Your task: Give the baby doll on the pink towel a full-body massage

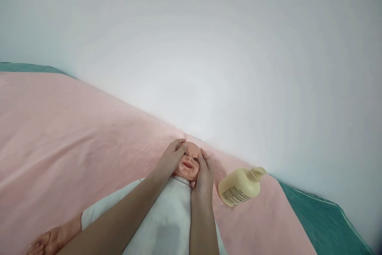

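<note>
A baby doll (171, 211) in a white cloth outfit lies on its back on the pink sheet, its head toward the wall. My left hand (172, 157) rests along the left side of the doll's head, its thumb near one eye. On the opposite side, my right hand (205, 173) cups the cheek and temple with fingers extended. Both palms touch the head, with the doll's mouth and nose showing between them. My forearms cover part of the doll's body. One doll arm stretches out to the lower left.
A pale yellow pump bottle (238, 187) stands just right of my right hand. The pink sheet (59, 127) lies over a green surface (322, 215) that shows at the right and far left. A white wall (191, 48) rises behind.
</note>
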`<state>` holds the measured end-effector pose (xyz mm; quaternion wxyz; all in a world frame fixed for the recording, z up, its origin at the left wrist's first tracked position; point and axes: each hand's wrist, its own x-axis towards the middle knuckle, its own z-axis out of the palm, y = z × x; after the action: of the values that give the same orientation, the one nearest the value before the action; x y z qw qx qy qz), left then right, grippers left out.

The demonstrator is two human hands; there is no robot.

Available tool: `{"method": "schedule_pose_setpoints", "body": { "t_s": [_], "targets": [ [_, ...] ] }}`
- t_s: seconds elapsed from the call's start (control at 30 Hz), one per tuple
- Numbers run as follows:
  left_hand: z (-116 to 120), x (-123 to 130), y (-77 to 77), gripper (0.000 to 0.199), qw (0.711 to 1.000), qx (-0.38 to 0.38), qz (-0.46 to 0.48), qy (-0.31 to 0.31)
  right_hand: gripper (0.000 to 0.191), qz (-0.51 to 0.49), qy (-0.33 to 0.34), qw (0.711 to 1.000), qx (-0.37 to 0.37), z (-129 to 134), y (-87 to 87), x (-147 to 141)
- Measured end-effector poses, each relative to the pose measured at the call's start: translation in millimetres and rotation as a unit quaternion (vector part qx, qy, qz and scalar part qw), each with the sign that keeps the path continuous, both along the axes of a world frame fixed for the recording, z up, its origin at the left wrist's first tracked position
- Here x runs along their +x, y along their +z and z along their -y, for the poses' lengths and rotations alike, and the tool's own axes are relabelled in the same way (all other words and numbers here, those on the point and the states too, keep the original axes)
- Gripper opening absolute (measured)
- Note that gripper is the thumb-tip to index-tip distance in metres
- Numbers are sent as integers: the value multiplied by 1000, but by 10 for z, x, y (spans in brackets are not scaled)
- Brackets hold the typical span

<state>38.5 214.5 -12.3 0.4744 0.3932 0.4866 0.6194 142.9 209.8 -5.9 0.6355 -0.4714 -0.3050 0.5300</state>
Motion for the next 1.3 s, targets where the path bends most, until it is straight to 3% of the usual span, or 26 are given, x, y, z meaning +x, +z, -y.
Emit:
{"method": "schedule_pose_setpoints", "body": {
  "t_s": [1.3],
  "targets": [
    [36,8,65,37,1000,-24,-7,0,53,11,-12,1000,-9,-16,-4,-1]
  ]
}}
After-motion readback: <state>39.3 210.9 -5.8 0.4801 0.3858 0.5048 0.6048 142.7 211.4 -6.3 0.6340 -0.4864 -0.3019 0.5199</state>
